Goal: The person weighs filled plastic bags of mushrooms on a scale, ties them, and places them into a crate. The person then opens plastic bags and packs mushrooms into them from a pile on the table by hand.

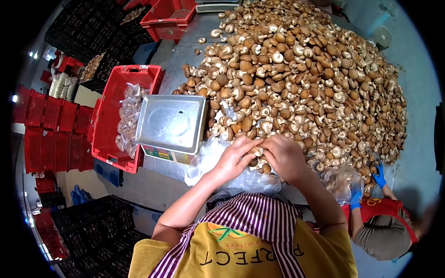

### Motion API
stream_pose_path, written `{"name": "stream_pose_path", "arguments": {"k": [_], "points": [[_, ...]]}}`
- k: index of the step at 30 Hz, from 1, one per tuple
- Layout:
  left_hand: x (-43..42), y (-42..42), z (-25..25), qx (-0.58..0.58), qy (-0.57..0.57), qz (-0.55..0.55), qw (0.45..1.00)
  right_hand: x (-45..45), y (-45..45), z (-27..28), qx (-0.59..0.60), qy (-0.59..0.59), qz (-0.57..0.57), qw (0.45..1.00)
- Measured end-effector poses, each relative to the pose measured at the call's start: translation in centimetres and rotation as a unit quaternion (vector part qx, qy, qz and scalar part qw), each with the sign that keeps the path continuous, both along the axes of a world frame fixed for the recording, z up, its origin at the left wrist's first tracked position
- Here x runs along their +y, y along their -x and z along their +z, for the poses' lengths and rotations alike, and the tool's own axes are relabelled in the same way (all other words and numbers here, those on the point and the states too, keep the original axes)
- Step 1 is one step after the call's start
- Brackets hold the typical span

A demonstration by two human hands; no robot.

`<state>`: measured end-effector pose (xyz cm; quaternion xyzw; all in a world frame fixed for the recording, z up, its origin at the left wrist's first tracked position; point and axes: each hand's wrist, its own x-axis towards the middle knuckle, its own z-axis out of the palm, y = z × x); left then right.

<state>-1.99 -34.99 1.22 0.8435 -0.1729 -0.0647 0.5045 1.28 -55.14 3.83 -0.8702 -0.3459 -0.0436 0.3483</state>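
My left hand (pixel 229 160) and my right hand (pixel 285 157) meet at the near edge of a big heap of brown-capped shiitake mushrooms (pixel 287 69). Between their fingertips is a shiitake mushroom (pixel 258 151), its pale underside partly showing. The fingers of both hands are bent in around it, and the right fingertips are partly hidden. Just below them, a clear plastic bag (pixel 255 181) lies by the table edge with more mushrooms near its mouth. More crumpled plastic (pixel 204 162) rests beside my left wrist.
A scale (pixel 171 123) with a metal pan stands left of my hands. Beyond it, a red crate (pixel 109 111) holds several bagged packs (pixel 130 118). At the right, a co-worker's blue-gloved hand (pixel 379 175) is by the heap, near a filled bag (pixel 340 181). Red crates (pixel 55 129) are stacked far left.
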Motion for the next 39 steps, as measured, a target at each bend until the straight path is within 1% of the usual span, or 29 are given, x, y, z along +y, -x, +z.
{"name": "stream_pose_path", "arguments": {"k": [3, 6, 10, 15, 18, 19, 20, 21, 22, 23, 24, 25, 26, 28, 31, 35, 37, 38, 39], "points": [[0.1, 0.4, 0.0, -0.001, -0.031, -0.017, 0.999, -0.3, 0.5, -0.9, -0.007, 0.016, 0.016, 1.000], [-0.1, 0.6, 1.1, 0.010, -0.047, -0.031, 0.998, -0.2, 1.2, -1.3, 0.002, 0.023, 0.010, 1.000], [-0.1, 0.8, 0.5, -0.018, -0.034, -0.043, 0.998, -0.2, 1.6, -2.0, -0.003, 0.036, 0.001, 0.999], [-0.1, 0.8, 1.0, 0.009, -0.086, -0.070, 0.994, -0.2, 1.9, -2.5, -0.029, 0.025, -0.008, 0.999], [-0.1, 0.6, 1.0, 0.014, -0.056, -0.062, 0.996, -0.1, 1.9, -2.8, -0.026, 0.016, -0.030, 0.999], [0.0, 0.6, 0.9, 0.032, -0.058, -0.061, 0.996, 0.0, 2.0, -2.7, -0.025, 0.015, -0.030, 0.999], [0.1, 0.6, 0.6, 0.033, -0.059, -0.061, 0.996, 0.1, 2.1, -2.2, 0.053, -0.009, -0.053, 0.997], [0.1, 0.5, 0.1, 0.017, -0.027, -0.048, 0.998, 0.1, 2.1, -2.0, 0.129, -0.033, -0.075, 0.988], [0.2, 0.5, -0.2, 0.001, 0.006, -0.035, 0.999, 0.0, 2.1, -2.1, 0.130, -0.034, -0.075, 0.988], [0.3, 0.6, -0.4, 0.019, 0.018, -0.026, 0.999, -0.2, 2.1, -2.5, 0.288, -0.102, -0.096, 0.947], [0.3, 0.6, -0.7, 0.021, 0.017, -0.026, 0.999, -0.3, 2.1, -2.8, 0.438, -0.166, -0.114, 0.876], [0.3, 0.6, -1.1, 0.027, 0.046, -0.022, 0.998, -0.2, 2.0, -3.3, 0.507, -0.240, -0.114, 0.820], [0.4, 0.6, -1.4, 0.034, 0.075, -0.018, 0.996, -0.2, 1.9, -3.6, 0.508, -0.240, -0.114, 0.819], [0.4, 0.6, -1.5, 0.031, 0.082, -0.019, 0.996, -0.4, 1.8, -4.2, 0.506, -0.314, -0.089, 0.798], [0.4, 0.6, -1.3, 0.034, 0.094, -0.015, 0.995, -0.4, 2.3, -5.1, 0.487, -0.314, -0.100, 0.809], [0.5, 0.6, -1.3, 0.042, 0.105, -0.003, 0.994, -0.4, 1.9, -3.7, 0.463, -0.320, -0.097, 0.821], [0.5, 0.6, -1.3, 0.044, 0.105, -0.003, 0.993, -0.6, 1.7, -4.0, 0.391, -0.287, -0.087, 0.870], [0.4, 0.6, -1.3, 0.045, 0.105, -0.003, 0.993, -0.4, 1.6, -3.5, 0.391, -0.287, -0.086, 0.870], [0.4, 0.6, -1.3, 0.045, 0.105, -0.002, 0.993, -0.1, 1.5, -2.5, 0.317, -0.228, -0.084, 0.917]]}}
